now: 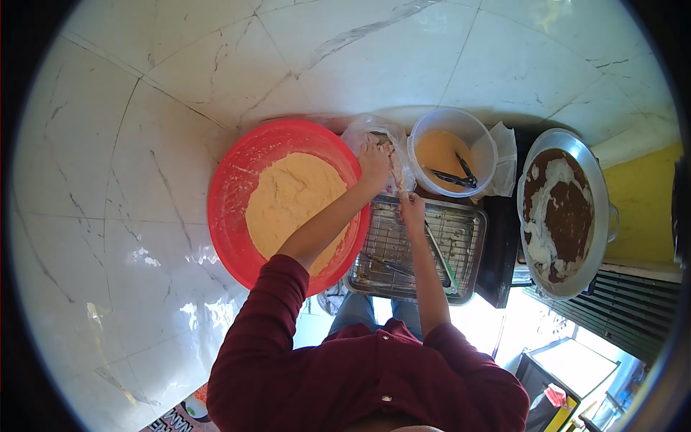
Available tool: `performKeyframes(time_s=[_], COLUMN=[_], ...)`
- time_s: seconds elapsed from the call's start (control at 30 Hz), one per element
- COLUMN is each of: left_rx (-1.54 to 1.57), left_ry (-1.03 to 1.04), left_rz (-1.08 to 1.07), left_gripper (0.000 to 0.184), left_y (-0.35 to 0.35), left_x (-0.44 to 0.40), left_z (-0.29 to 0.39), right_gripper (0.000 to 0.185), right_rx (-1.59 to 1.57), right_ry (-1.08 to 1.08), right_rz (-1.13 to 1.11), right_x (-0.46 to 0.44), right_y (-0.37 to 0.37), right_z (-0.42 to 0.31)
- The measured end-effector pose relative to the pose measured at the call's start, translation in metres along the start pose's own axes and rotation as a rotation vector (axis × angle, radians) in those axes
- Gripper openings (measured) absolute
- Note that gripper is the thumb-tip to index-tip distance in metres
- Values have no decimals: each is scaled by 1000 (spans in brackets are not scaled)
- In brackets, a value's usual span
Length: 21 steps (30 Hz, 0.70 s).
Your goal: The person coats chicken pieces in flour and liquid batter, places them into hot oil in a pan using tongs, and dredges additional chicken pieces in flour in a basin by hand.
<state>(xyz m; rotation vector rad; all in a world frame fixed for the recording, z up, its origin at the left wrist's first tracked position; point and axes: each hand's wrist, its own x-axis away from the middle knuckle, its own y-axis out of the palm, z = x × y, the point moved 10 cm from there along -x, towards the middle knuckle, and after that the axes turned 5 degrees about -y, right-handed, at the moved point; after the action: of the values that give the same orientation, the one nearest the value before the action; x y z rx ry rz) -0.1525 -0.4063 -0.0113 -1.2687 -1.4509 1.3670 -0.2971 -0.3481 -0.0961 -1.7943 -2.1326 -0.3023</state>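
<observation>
My left hand (374,162) reaches into a clear plastic bag (353,135), its fingers bent and dusted pale. Whatever is under those fingers is mostly hidden; something greyish-pink shows beside them. My right hand (412,209) pinches the lower end of a long, pale, narrow strip (398,173) that rises toward the bag; its kind is unclear. Under my right forearm lies a metal tray with a wire rack (381,241), holding tongs with green edging (440,259). To the left stands a red basin (234,216) of pale yellow flour (295,205).
Right of the bag stands a clear plastic tub (484,133) of orange-tan liquid, with black-tipped tongs (457,178) in it. Farther right, a large metal pan (601,245) holds brown oil with white foam. A tiled wall (360,57) borders the far side.
</observation>
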Motion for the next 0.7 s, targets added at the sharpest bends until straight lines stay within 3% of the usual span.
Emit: performKeyframes(time_s=[0.17, 0.23, 0.33, 0.47, 0.53, 0.63, 0.7], left_rx=[-113, -139, -160, -85, 146, 241, 270], left_ry=[-72, -110, -169, -176, -166, -132, -159], left_rz=[-59, -337, -461, -345, -115, 39, -78], left_gripper=[25, 27, 30, 30, 30, 35, 35], left_y=[19, 38, 44, 34, 0, -49, -70], left_x=[-1, 3, 9, 5, 6, 19, 26], left_z=[8, 4, -3, -8, -11, -20, -31], right_gripper=[31, 31, 33, 32, 31, 28, 27], right_rx=[-35, -36, -46, -80, -76, -65, -59], right_ry=[82, 93, 113, 126, 133, 109, 69], right_rz=[-51, -50, -42, -56, -44, -38, -51], right_x=[9, 8, 8, 10, 15, 18, 18], right_y=[4, 3, 3, 3, 2, 0, 2], right_z=[-2, 6, 14, 17, 8, 2, -5])
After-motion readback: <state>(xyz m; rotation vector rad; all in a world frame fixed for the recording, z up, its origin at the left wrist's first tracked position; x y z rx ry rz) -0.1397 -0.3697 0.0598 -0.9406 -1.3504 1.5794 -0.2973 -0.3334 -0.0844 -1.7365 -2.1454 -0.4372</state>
